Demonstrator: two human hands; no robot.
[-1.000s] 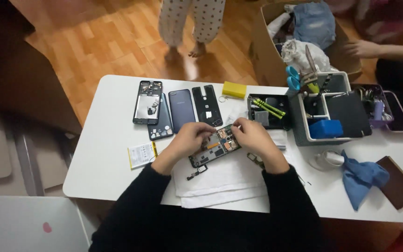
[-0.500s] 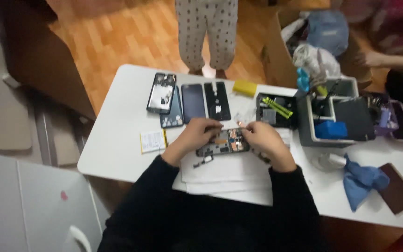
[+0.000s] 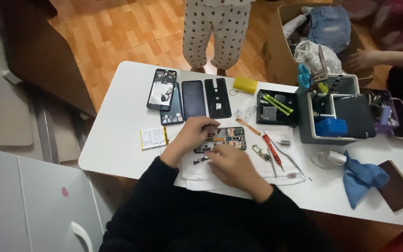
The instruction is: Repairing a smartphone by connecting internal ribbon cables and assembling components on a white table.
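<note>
Grey organizer [image 3: 304, 133] holds tools and a blue box [image 3: 330, 127]; beside it, left hand [image 3: 193, 133] grips the opened phone [image 3: 222, 139], right hand [image 3: 232, 165] curled, grip unclear

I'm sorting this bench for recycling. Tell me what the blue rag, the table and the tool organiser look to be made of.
Blue rag: soft cloth, matte, lying crumpled in folds. Table: smooth white top with rounded corners, likely laminate or painted board; it cannot be told which. Tool organiser: rigid grey walls with straight moulded compartments, probably plastic.
</note>
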